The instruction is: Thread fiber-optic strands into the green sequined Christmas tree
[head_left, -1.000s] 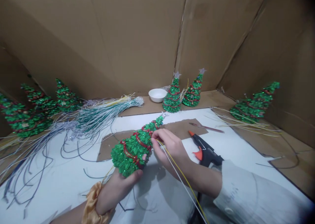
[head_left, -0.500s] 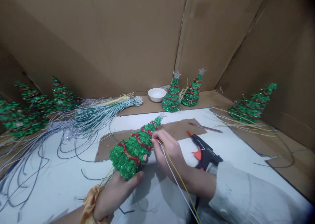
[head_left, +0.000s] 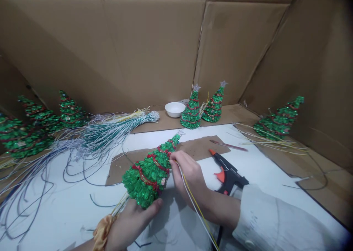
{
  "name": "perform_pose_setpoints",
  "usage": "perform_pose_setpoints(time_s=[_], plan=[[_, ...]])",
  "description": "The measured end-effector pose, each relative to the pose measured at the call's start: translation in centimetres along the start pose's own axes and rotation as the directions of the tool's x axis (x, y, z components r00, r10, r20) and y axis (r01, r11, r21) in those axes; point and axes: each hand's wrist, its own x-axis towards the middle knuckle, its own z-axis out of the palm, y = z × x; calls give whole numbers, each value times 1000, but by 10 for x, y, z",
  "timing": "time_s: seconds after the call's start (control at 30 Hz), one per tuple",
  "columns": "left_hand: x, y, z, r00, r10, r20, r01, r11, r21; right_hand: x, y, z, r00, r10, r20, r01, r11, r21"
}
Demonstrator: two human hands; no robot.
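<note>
A green glittery cone tree [head_left: 150, 181] tilted over the near middle, cupped in the curled left hand [head_left: 129, 221]. Right hand [head_left: 190, 177] pinching thin yellow and white wires [head_left: 202, 221] at its side. Likely light and stiff, yet crushable; best held low, by the wide end.

Just behind and left of the hot glue gun [head_left: 227, 175], a cardboard scrap [head_left: 201, 146] is lying; further behind it, a bowl [head_left: 174, 109] is standing, while a wire bundle [head_left: 116, 131] is lying well left and a Christmas tree [head_left: 278, 123] is standing right.

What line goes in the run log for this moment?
left hand: grips green sequined cone tree | right hand: pinches yellow and white wires at tree | nearby: hot glue gun
</note>
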Motion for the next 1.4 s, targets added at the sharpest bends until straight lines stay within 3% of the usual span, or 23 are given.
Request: perform_pose_setpoints(time_s=[0.17, 0.5, 0.67, 0.8, 0.97, 1.17, 1.4], plan=[[0, -5, 0, 999, -12, -50, 10, 999, -39, -2, 1, 2, 999, -32, 3, 32, 999, -27], [1, -5, 2, 1000, -25, -18, 25, 1000, 5, -4, 5, 4, 998, -56, 10, 56, 998, -9], [8, -5, 2, 988, 150, -39, -153, 983, -104, 2, 3, -7, 986, 39, 160, -55, 993, 101], [9, -5, 0, 980, 195, 27, -184, 954, -238, 7, 2, -16, 971, 15, 238, -46, 991, 125], [7, -5, 2, 986, 164, 26, -150, 943, -296, 9, 2, -19, 970, 116, 216, -147, 980, 135], [4, 2, 4, 992, 124, 14, -112, 934, -340, 12, 4, -19, 972, 84, 218, -117, 983, 145], [6, 4, 0, 985, 168, 41, -151, 953, -264, 23, -2, -37, 919, 47, 391, -80, 994, 69]])
